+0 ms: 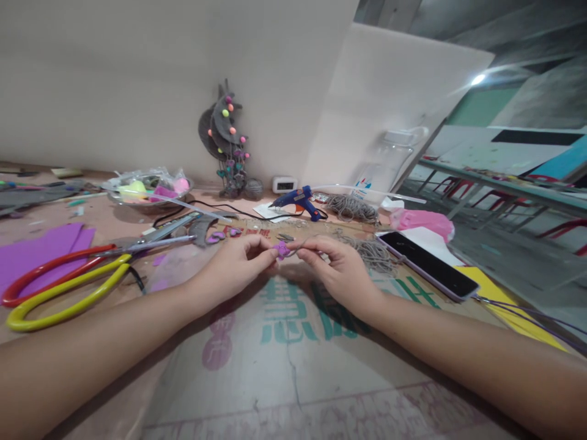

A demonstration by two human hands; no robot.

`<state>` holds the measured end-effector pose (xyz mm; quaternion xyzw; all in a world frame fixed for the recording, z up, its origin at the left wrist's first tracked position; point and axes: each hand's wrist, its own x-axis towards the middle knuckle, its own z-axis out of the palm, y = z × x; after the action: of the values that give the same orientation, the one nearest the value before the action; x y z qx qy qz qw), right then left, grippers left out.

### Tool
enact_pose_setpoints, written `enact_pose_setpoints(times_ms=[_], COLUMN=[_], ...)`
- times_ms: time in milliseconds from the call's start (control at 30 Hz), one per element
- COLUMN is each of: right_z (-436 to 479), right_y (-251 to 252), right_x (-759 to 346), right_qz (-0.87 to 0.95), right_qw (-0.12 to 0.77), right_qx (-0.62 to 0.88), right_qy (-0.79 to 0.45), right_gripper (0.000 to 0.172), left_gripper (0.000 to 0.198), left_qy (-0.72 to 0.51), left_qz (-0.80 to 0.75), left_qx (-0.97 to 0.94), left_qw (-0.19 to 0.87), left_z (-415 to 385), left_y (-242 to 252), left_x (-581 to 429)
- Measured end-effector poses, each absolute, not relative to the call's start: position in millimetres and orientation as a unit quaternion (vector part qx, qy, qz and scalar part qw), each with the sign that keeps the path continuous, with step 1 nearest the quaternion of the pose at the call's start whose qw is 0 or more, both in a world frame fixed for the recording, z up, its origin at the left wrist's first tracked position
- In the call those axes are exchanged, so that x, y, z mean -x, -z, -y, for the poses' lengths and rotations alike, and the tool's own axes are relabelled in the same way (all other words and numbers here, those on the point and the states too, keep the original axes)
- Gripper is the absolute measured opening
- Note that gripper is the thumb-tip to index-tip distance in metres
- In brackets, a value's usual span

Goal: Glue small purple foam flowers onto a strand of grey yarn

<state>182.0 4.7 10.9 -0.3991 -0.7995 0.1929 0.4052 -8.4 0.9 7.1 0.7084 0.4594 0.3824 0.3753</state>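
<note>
Between the thumb and fingers of my left hand [245, 263] is a small purple felt piece [281, 249], its exact shape hard to make out. My right hand [337, 269] pinches a thin grey string [299, 248] close beside that piece. Both hands hover over a printed cardboard sheet [220, 397]. Several purple felt cut-outs [216, 236] lie beyond my left hand, near a dark grey felt crescent [200, 232]. Loose grey string [373, 253] is heaped just past my right hand.
Scissors with red and yellow handles [68, 305] lie left on purple felt sheets [43, 250]. At the back are a blue glue gun [298, 200], a bowl [147, 198], a moon-shaped hanging ornament [225, 131] and a clear bottle [385, 165]. A phone [428, 264] lies right.
</note>
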Motion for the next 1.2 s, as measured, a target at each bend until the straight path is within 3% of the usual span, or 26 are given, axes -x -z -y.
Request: enact_pose_setpoints(times_ms=[233, 800, 1200], right_z=[-5.1, -4.5, -5.7], right_y=[-10.3, -11.6, -9.7], right_x=[-180.1, -178.4, -179.9], right_qz=[0.791, 0.776, 0.787], right_qw=[0.403, 0.382, 0.385], right_qx=[0.417, 0.426, 0.413], right_qy=[-0.195, -0.266, -0.249], right_gripper=[0.009, 0.013, 0.009], left_gripper=[0.018, 0.024, 0.019], left_qy=[-0.354, -0.319, -0.307], left_qz=[-0.451, -0.451, -0.434], left_qx=[-0.728, -0.761, -0.757], left_qw=[0.376, 0.341, 0.379], left_z=[2.9, 3.6, 0.3], left_y=[-10.5, -11.5, -5.7], left_x=[6.7, 7.0, 7.4])
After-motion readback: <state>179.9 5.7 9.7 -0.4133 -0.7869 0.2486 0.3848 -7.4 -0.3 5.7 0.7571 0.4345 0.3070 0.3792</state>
